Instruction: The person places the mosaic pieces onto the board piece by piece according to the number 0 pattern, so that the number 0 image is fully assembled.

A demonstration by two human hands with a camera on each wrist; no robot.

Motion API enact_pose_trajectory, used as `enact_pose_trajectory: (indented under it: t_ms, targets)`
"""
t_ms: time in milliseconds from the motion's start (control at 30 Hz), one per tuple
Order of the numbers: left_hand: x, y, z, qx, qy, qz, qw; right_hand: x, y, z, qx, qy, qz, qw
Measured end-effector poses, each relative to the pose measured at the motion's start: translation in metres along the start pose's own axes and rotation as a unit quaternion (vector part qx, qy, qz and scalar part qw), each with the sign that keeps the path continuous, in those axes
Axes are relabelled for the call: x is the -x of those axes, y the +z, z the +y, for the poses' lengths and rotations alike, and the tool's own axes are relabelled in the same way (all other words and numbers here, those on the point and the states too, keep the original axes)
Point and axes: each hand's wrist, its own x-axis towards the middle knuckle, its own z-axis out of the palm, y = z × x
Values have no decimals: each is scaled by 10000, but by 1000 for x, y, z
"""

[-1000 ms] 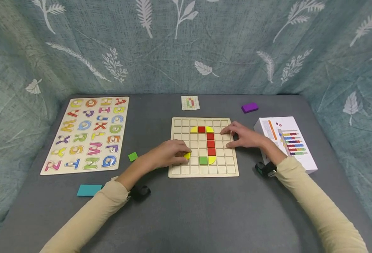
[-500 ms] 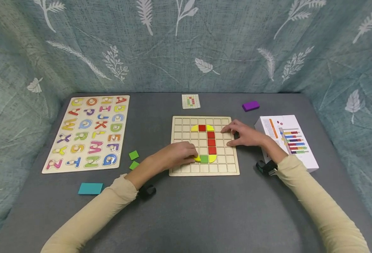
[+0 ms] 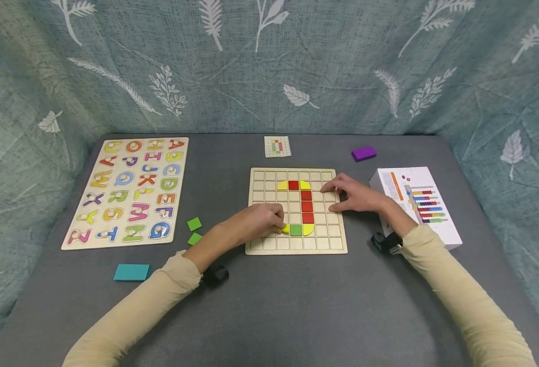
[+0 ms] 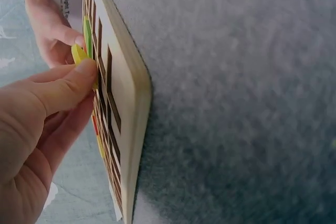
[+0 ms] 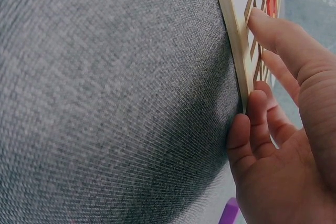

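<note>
A wooden grid board [image 3: 260, 178] lies mid-table with red squares [image 3: 306, 206] in a column, yellow quarter pieces on top and a green square [image 3: 295, 230] at the bottom. My left hand [image 3: 262, 220] pinches a small yellow piece [image 3: 286, 229] against the board just left of the green square; the left wrist view shows my thumb [image 4: 63, 85] on that yellow piece [image 4: 79, 53]. My right hand [image 3: 349, 193] rests with straight fingers on the board's right edge [image 5: 233, 51], holding nothing.
An alphabet puzzle board [image 3: 129, 191] lies at the left. Two loose green squares [image 3: 194, 224] and a teal block [image 3: 131, 271] sit left of the grid board. A pattern card [image 3: 277, 146], a purple block [image 3: 363, 153] and a white box [image 3: 416, 204] lie behind and right.
My left hand moved the yellow piece rightward along the board to the cell beside the green square. A second green square came into sight behind it. The right hand stayed put.
</note>
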Motion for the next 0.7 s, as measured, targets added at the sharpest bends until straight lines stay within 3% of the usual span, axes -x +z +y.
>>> enact_pose_trajectory:
  t_ms: [133,333,500,700]
  targets:
    - [0,-1,5,-227,25,9,9997,0,-2,-1,-4,6,-28,10000]
    - [-1,-2,15,-687,-62,-323,9971,1,-3,-1,45,-7,17,10000]
    - [0,1,19,-256,-502,-169,9983,2,-2,-2,13,-37,-3,10000]
    - [0,3,17,155,-810,104,9965,1,-4,-3,-77,26,-63,9999]
